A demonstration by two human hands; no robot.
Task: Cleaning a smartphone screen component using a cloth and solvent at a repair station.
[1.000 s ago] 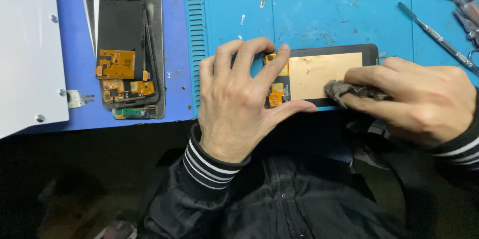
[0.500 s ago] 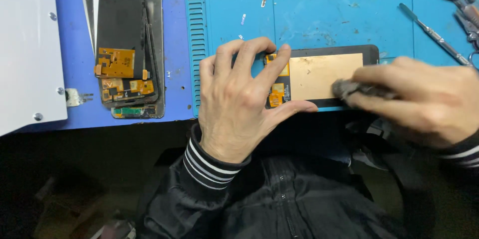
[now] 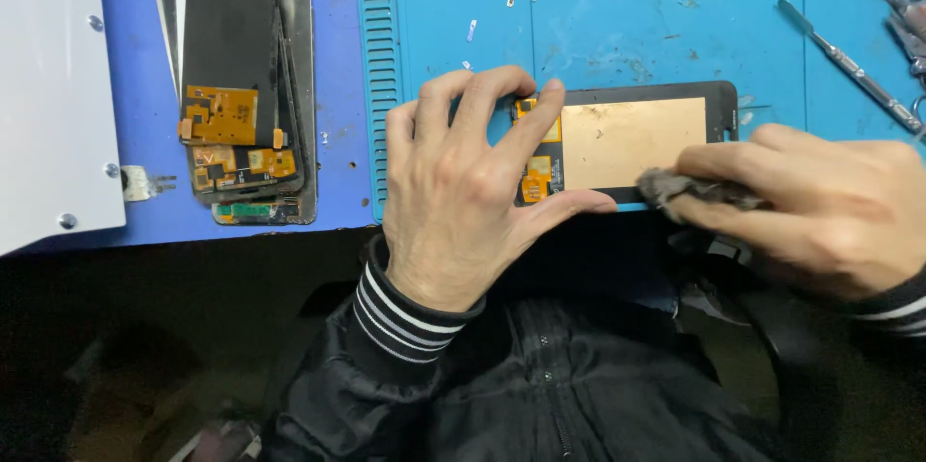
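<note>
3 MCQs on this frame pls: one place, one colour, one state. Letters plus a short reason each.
1. Where does the stack of dismantled phone screens lie?
A. on the dark blue mat, left of the ribbed teal mat
B. under the right hand
C. on the white panel

2. What colour is the large foil patch on the back of the black phone screen panel being held?
A. green
B. copper-gold
C. white

3. What is the right hand doing?
A. resting empty
B. gripping the metal spudger
C. pressing a grey wad of cloth to the panel

Key: 1 A, the stack sits on the dark blue mat. 2 B, the panel shows copper-gold foil. 3 C, the right hand holds the cloth at the panel's lower edge; the left hand steadies it.
</note>
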